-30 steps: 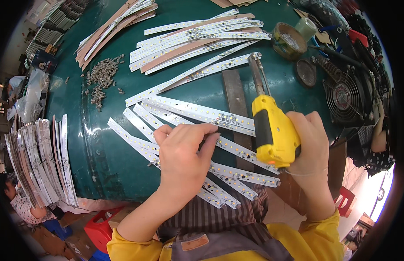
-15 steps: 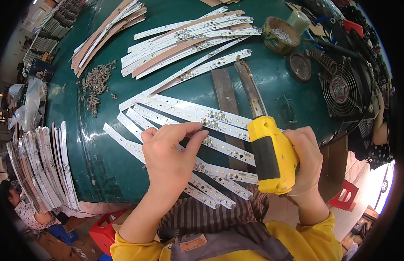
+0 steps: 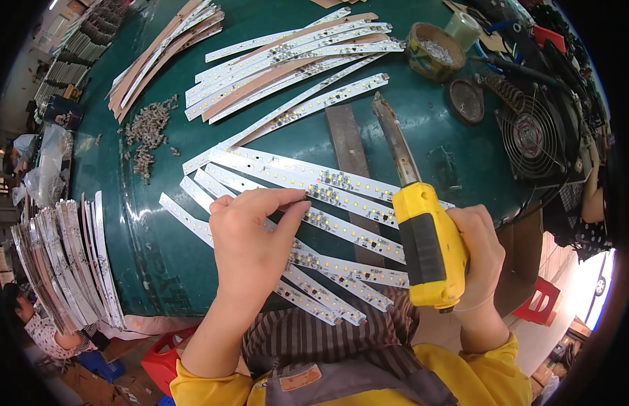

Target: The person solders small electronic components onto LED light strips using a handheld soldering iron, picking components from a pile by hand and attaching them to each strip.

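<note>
White LED circuit-board strips (image 3: 362,233) fan out across the green table in front of me, dotted with small yellow LEDs and dark chips. My left hand (image 3: 250,237) hovers over the middle of the fan. Its thumb and forefinger are pinched close together at a strip's edge, and whatever lies between them is too small to make out. My right hand (image 3: 475,254) is wrapped round a yellow-and-black hand tool (image 3: 429,247). The tool's long, narrow, worn metal nose points away from me, over the right part of the strips.
More strips (image 3: 294,61) lie at the back, with a heap of small grey-brown pieces (image 3: 148,135) to the left. A round tub (image 3: 434,53), a shallow dish (image 3: 465,101) and a fan (image 3: 529,137) occupy the right. A flat dark bar (image 3: 346,142) lies partly under the strips. Bundled strips (image 3: 64,264) stand at the left edge.
My left hand has shifted slightly left along the strips, still pinched. The yellow tool in my right hand has moved a little to the right and towards me.
</note>
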`<action>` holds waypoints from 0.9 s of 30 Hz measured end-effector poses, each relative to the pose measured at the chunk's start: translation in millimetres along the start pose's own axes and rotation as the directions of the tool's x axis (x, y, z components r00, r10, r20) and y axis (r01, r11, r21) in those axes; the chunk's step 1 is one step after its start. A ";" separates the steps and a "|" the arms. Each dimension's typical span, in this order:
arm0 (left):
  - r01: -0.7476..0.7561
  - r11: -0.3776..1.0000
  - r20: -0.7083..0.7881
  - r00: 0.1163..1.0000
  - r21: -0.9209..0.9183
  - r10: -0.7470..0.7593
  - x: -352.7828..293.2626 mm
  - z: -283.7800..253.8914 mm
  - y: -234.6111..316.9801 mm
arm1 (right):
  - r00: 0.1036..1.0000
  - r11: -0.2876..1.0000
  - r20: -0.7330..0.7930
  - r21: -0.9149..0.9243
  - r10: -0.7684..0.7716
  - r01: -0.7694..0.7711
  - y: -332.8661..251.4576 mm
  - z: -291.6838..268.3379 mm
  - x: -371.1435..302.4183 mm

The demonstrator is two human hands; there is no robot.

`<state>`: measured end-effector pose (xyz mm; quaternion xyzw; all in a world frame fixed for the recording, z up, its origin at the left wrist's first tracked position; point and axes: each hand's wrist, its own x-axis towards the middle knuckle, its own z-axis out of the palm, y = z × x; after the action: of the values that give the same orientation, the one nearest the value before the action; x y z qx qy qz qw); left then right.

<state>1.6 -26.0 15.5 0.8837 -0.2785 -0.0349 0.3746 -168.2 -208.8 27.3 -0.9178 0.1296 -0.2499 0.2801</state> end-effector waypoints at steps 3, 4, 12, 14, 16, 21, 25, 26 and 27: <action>-0.005 1.000 -0.005 1.000 -0.002 0.005 1.0 0.0 2.3 | 1.000 1.000 0.004 0.013 0.005 -0.005 -0.6 1.0 -0.5; -0.018 0.999 -0.020 1.000 0.032 0.019 0.5 -0.5 3.7 | 1.000 1.000 0.007 0.011 0.015 -0.015 -1.3 0.9 -1.1; -0.050 0.996 -0.036 0.998 0.080 0.053 -0.9 0.3 -0.7 | 0.999 0.999 0.018 0.018 0.034 -0.035 -1.2 -0.6 -3.4; -0.062 0.994 -0.025 0.998 0.091 0.065 0.3 -0.2 -0.5 | 0.999 0.999 0.020 0.028 0.036 -0.036 -0.9 -0.7 -4.2; -0.083 0.994 -0.026 0.996 0.074 0.085 1.8 0.7 -2.1 | 0.999 0.999 0.019 0.030 0.038 -0.039 -1.0 -1.7 -4.5; -0.138 0.987 -0.007 0.990 0.079 0.139 6.1 0.8 -2.5 | 0.999 0.998 0.007 0.047 0.036 -0.037 0.2 -2.9 -6.0; -0.131 0.991 0.044 0.991 0.025 0.130 8.8 0.0 -2.2 | 0.999 0.998 0.014 0.044 0.052 -0.052 -0.5 -3.4 -5.8; -0.131 0.991 0.051 0.990 0.009 0.130 8.7 0.3 -2.3 | 0.999 0.998 0.014 0.040 0.046 -0.047 -0.1 -3.2 -5.7; -0.130 0.991 0.050 0.990 0.010 0.129 8.5 0.6 -2.3 | 0.999 0.998 0.015 0.040 0.046 -0.046 0.6 -3.0 -5.5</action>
<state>9.6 -29.4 14.7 0.8650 -0.3448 -0.0305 0.3634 -174.5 -208.6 27.0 -0.9104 0.1436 -0.2396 0.3053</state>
